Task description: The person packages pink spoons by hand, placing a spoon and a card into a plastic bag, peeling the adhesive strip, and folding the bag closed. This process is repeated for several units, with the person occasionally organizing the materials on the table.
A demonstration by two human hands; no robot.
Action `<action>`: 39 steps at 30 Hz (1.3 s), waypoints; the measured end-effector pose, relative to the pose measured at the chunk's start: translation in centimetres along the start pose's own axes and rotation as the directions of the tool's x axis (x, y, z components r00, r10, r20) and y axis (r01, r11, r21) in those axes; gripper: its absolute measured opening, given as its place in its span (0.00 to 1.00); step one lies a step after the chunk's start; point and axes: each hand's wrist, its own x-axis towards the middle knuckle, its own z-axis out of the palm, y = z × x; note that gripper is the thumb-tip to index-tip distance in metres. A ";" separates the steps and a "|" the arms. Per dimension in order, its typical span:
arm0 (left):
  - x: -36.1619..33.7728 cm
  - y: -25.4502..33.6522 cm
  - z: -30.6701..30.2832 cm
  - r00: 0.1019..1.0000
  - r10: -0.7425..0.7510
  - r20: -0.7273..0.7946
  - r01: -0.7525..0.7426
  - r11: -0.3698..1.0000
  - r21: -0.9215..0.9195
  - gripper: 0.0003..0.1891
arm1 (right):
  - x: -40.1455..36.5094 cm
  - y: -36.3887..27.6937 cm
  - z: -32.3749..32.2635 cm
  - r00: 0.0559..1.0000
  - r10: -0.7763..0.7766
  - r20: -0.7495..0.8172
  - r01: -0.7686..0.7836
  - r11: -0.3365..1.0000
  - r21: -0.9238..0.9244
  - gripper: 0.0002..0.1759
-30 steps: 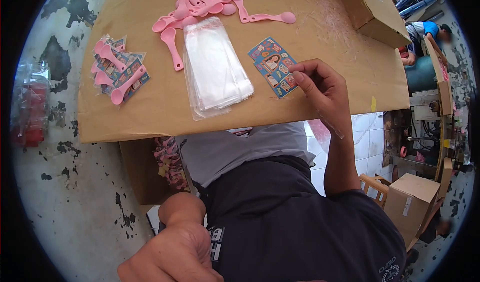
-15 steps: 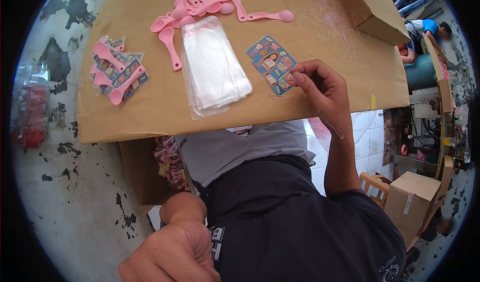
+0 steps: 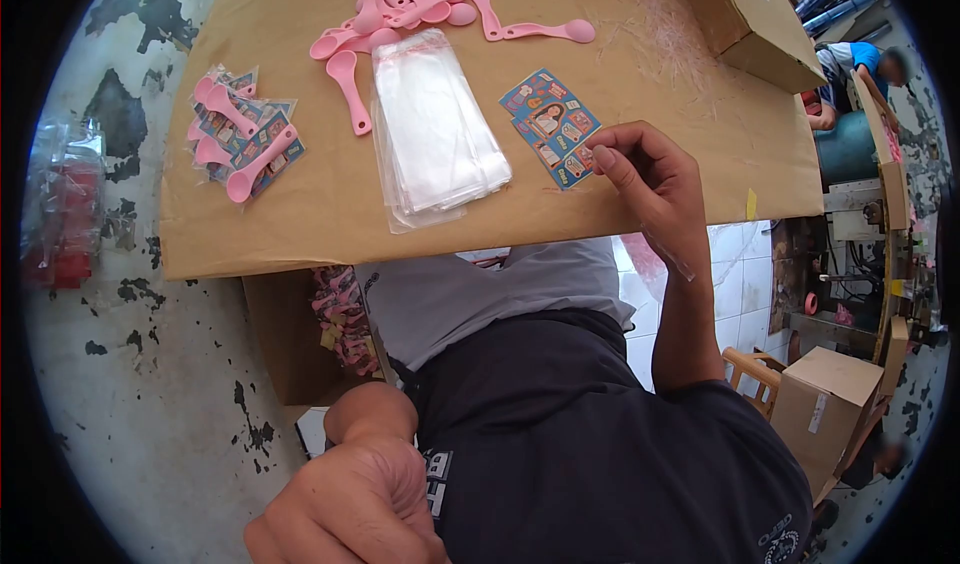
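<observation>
Near the table's front edge, my right hand (image 3: pixel 650 184) pinches the lower right corner of a blue printed card (image 3: pixel 552 129), which lies on the brown paper. My left hand (image 3: pixel 350 504) is curled close to the camera at the lower left, away from the table; its fingertips and anything inside them are hidden. Left of the card lies a stack of clear plastic bags (image 3: pixel 435 129). Loose pink spoons (image 3: pixel 430 9) are heaped behind the bags. Farther left, more pink spoons (image 3: pixel 262 164) rest on cards in clear wrapping (image 3: pixel 243 136).
An open cardboard box (image 3: pixel 740 24) stands at the table's back right, near pink shreds (image 3: pixel 665 39). Under the table, another box (image 3: pixel 285 339) holds pink items. A person (image 3: pixel 850 74) is at the far right, above a closed carton (image 3: pixel 825 394).
The whole view has shifted slightly. My right hand keeps the same pinch on the card, and my left hand stays curled.
</observation>
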 end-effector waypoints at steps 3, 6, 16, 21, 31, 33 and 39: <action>-0.1 -0.2 0.2 0.999 0.035 0.002 -0.036 0.999 0.017 0.11 | 0.1 -0.1 0.3 1.000 -0.012 -0.005 0.012 1.000 0.015 0.11; 0.0 -0.2 0.7 0.995 0.052 -0.084 -0.051 0.999 0.012 0.12 | 0.0 -0.1 0.3 1.000 -0.014 -0.002 0.014 1.000 0.013 0.11; -0.8 0.6 -0.1 1.000 -0.012 -0.017 0.012 1.000 0.011 0.15 | 0.0 0.0 0.5 1.000 -0.012 0.005 0.012 1.000 0.020 0.11; -2.0 1.3 -0.9 0.994 -0.079 0.074 0.075 0.995 0.060 0.14 | 0.1 0.2 0.3 1.000 -0.015 0.000 0.015 1.000 0.003 0.11; -7.6 -9.0 -2.1 0.896 -0.418 0.150 0.172 0.639 0.750 0.25 | 0.7 -2.0 3.7 0.844 -0.418 -0.337 0.326 0.898 -0.296 0.09; -9.2 -10.4 -0.8 0.871 -0.432 0.234 0.072 0.584 0.809 0.28 | 1.1 -1.4 5.5 0.759 -0.576 -0.302 0.549 0.817 -0.178 0.12; -13.2 -11.4 1.8 0.784 -0.547 0.293 0.196 0.667 0.719 0.29 | 3.0 -4.1 3.7 0.836 -0.368 -0.407 0.426 0.903 0.057 0.14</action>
